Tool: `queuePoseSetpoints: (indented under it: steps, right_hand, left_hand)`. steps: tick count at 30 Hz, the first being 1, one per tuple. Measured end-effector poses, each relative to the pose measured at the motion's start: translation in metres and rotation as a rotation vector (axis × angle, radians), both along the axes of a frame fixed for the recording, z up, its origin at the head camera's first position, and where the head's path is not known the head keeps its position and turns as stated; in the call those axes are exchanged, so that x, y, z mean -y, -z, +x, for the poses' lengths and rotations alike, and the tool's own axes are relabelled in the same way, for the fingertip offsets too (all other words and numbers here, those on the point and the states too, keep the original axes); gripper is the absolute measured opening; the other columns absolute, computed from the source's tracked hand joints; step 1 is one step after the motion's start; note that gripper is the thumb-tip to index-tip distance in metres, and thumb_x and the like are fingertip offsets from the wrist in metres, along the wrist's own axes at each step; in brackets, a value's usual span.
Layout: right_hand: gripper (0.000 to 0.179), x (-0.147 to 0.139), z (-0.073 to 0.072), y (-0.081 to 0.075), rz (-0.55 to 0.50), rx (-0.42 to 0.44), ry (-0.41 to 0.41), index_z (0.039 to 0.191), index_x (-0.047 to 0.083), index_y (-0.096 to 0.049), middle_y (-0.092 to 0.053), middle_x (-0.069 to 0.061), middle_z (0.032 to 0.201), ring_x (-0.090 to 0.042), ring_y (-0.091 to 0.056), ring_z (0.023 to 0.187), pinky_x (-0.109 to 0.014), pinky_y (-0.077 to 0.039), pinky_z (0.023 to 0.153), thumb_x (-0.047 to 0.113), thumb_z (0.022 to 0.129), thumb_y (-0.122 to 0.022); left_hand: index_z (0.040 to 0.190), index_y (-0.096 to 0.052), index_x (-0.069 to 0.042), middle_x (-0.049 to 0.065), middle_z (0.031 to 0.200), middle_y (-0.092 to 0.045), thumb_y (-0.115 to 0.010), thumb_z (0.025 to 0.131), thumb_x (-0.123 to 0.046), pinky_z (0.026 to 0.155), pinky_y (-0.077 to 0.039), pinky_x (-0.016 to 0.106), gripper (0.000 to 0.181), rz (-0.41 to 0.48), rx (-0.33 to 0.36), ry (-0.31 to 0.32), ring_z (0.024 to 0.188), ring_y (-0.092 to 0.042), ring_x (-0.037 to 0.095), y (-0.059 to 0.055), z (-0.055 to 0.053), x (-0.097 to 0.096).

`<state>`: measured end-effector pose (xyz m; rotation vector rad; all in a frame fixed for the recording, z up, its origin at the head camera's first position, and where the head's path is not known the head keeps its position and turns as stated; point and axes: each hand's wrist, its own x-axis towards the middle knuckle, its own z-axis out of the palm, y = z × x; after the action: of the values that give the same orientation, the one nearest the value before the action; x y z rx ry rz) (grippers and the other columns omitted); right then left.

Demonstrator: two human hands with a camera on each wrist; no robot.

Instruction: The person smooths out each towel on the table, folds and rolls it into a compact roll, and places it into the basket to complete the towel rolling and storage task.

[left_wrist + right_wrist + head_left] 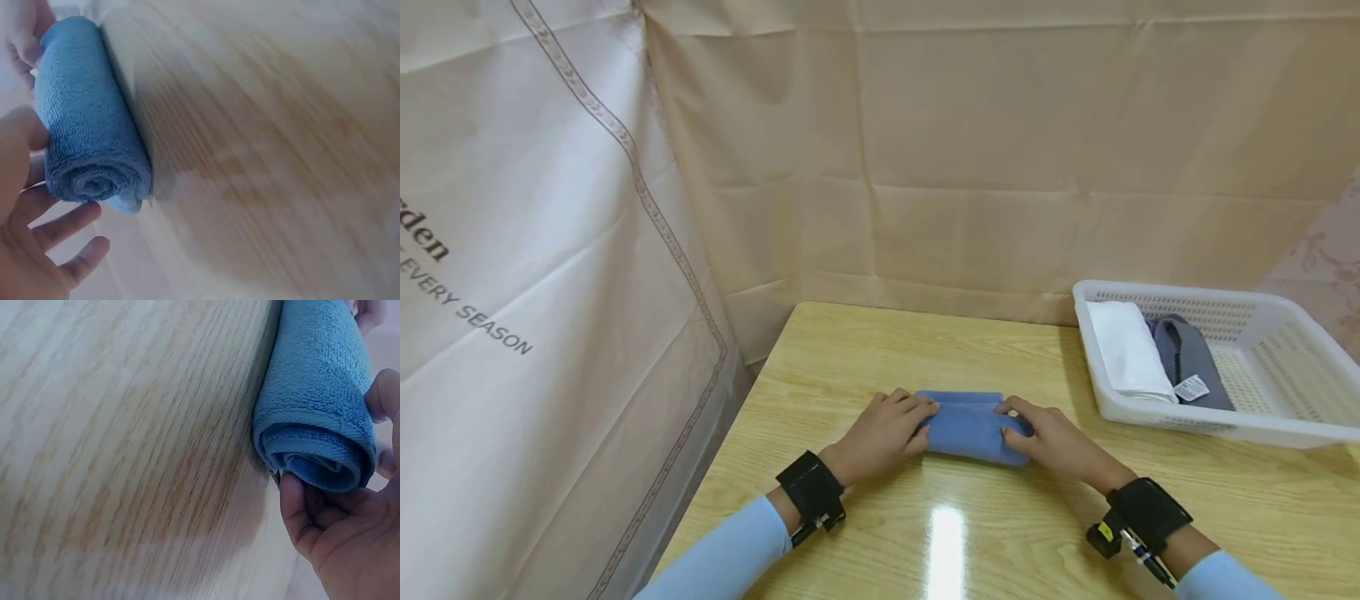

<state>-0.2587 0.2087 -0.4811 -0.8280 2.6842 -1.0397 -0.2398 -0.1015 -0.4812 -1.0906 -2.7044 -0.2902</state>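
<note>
A blue terry towel [970, 432], mostly rolled into a cylinder, lies across the wooden table, a short flat strip showing along its far side. My left hand [882, 435] holds the roll's left end, thumb on the near side and fingers toward the far side. At the opposite end, my right hand [1051, 440] grips the roll between thumb and fingers. The spiral end of the towel [87, 119] faces the left wrist camera, with some fingers spread below it. In the right wrist view, the towel's [315, 381] other end shows looser layers, and curled fingers sit under it.
A white perforated plastic basket [1292, 429] stands at the table's right side. Inside are a folded white cloth [1127, 350] and a folded grey cloth [1198, 362] with a white label. Beige sheeting [970, 167] hangs behind the wooden table [850, 350], and pale printed sheeting [550, 250] hangs at left.
</note>
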Motion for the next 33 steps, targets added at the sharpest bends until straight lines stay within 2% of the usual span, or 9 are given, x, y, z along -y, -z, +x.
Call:
queuePoseSetpoints:
  steps: [2,5,8,10,12,16,19,24,33]
  right_hand:
    - [0.03,0.0,0.002,0.001,-0.004,0.0,0.014,0.13,0.011,-0.06,-0.037,0.008,0.068,-0.005,-0.038,0.056,-0.025,-0.033,0.054,0.018,0.102,-0.063]
    - [0.026,0.001,0.006,0.003,-0.023,-0.066,0.019,0.126,0.016,-0.06,-0.05,0.008,0.075,-0.006,-0.046,0.062,-0.025,-0.038,0.056,0.015,0.1,-0.066]
    - [0.024,0.002,0.012,0.005,-0.006,-0.266,-0.001,0.12,0.014,-0.066,-0.064,0.0,0.096,-0.014,-0.061,0.079,-0.028,-0.049,0.063,0.012,0.097,-0.072]
    - [0.023,0.003,0.017,0.007,0.035,-0.423,-0.022,0.117,0.011,-0.071,-0.064,-0.008,0.117,-0.021,-0.062,0.096,-0.032,-0.053,0.071,0.012,0.095,-0.075]
    - [0.029,0.004,0.022,0.007,0.087,-0.539,-0.042,0.118,0.008,-0.073,-0.061,-0.015,0.124,-0.026,-0.06,0.104,-0.037,-0.054,0.076,0.02,0.092,-0.079]
    - [0.053,0.005,0.028,0.007,0.192,-0.656,-0.108,0.123,0.003,-0.069,-0.06,-0.016,0.127,-0.027,-0.056,0.111,-0.043,-0.052,0.088,0.033,0.084,-0.087]
    - [0.06,0.005,0.027,0.007,0.245,-0.715,-0.132,0.125,-0.001,-0.066,-0.062,-0.015,0.122,-0.029,-0.058,0.113,-0.046,-0.05,0.096,0.029,0.079,-0.091]
    - [0.052,0.008,0.023,0.007,0.265,-0.671,-0.112,0.123,-0.004,-0.066,-0.066,-0.017,0.119,-0.031,-0.063,0.111,-0.047,-0.051,0.098,0.023,0.083,-0.084]
    - [0.044,0.005,0.01,0.008,0.114,-0.292,-0.042,0.131,-0.007,-0.064,-0.068,-0.019,0.124,-0.031,-0.067,0.111,-0.048,-0.055,0.09,0.018,0.096,-0.068]
  left_hand:
    - [0.145,-0.059,-0.012,0.003,0.142,-0.061,-0.05,0.109,-0.033,0.095,-0.049,0.042,0.043,-0.043,-0.042,0.007,0.124,-0.056,0.023,0.0,0.002,0.001]
    - [0.145,-0.059,-0.012,0.002,0.141,-0.061,-0.052,0.108,-0.035,0.097,-0.048,0.042,0.044,-0.044,-0.037,0.013,0.127,-0.055,0.023,-0.001,0.002,0.001]
    - [0.144,-0.06,-0.013,0.002,0.139,-0.063,-0.052,0.108,-0.035,0.097,-0.048,0.041,0.043,-0.048,-0.017,0.014,0.127,-0.054,0.023,-0.003,0.002,0.001]
    - [0.144,-0.06,-0.012,0.002,0.139,-0.063,-0.052,0.109,-0.034,0.098,-0.047,0.041,0.042,-0.057,-0.008,0.013,0.128,-0.054,0.023,-0.004,0.002,0.0]
    - [0.144,-0.06,-0.012,0.003,0.139,-0.063,-0.051,0.109,-0.034,0.099,-0.047,0.041,0.043,-0.069,-0.021,0.017,0.128,-0.054,0.023,-0.003,0.002,0.0]
    - [0.145,-0.059,-0.01,0.005,0.141,-0.061,-0.057,0.104,-0.04,0.1,-0.048,0.043,0.051,-0.111,-0.066,0.025,0.129,-0.052,0.024,-0.001,0.003,0.0]
    - [0.145,-0.058,-0.009,0.006,0.142,-0.058,-0.063,0.099,-0.041,0.101,-0.047,0.044,0.056,-0.136,-0.089,0.027,0.129,-0.051,0.024,-0.001,0.004,-0.001]
    - [0.145,-0.057,-0.005,0.009,0.14,-0.057,-0.064,0.098,-0.031,0.102,-0.046,0.041,0.054,-0.099,-0.053,0.032,0.129,-0.051,0.024,-0.001,0.003,-0.002]
    - [0.15,-0.049,-0.003,0.012,0.137,-0.059,-0.055,0.107,-0.031,0.104,-0.047,0.036,0.052,0.035,0.178,0.033,0.125,-0.055,0.022,-0.003,-0.002,0.0]
